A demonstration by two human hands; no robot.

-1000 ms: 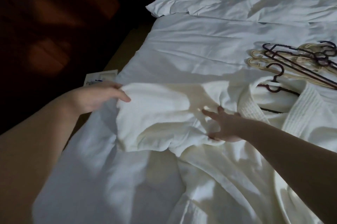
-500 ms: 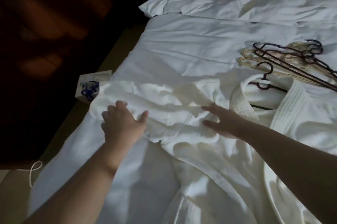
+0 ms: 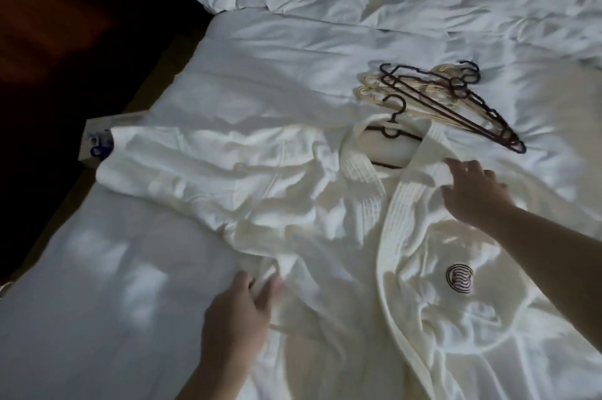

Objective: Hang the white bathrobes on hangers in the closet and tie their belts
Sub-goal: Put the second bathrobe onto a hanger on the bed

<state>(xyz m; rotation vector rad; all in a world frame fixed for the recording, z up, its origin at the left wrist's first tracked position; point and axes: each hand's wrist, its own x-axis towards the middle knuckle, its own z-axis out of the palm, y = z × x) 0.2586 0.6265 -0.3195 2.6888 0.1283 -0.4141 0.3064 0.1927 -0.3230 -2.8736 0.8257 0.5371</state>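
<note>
White bathrobe [image 3: 293, 204] is lying spread on the bed [image 3: 293, 74] with a dark hanger [image 3: 392, 126] inside its collar, the left hand [image 3: 241, 308] pinching its belt [image 3: 270, 272], the right hand [image 3: 472, 191] resting open-fingered on the lapel.

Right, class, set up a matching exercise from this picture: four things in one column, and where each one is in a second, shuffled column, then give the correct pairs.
Things
1. bathrobe
2. spare hangers
3. left hand
4. right hand

Places
A. piled on the bedsheet beyond the collar
B. on the robe's collar band
C. spread flat on the bed with a dark hanger inside its neck
D. at the robe's front edge, near the waist

Pairs: 1-C, 2-A, 3-D, 4-B
</note>
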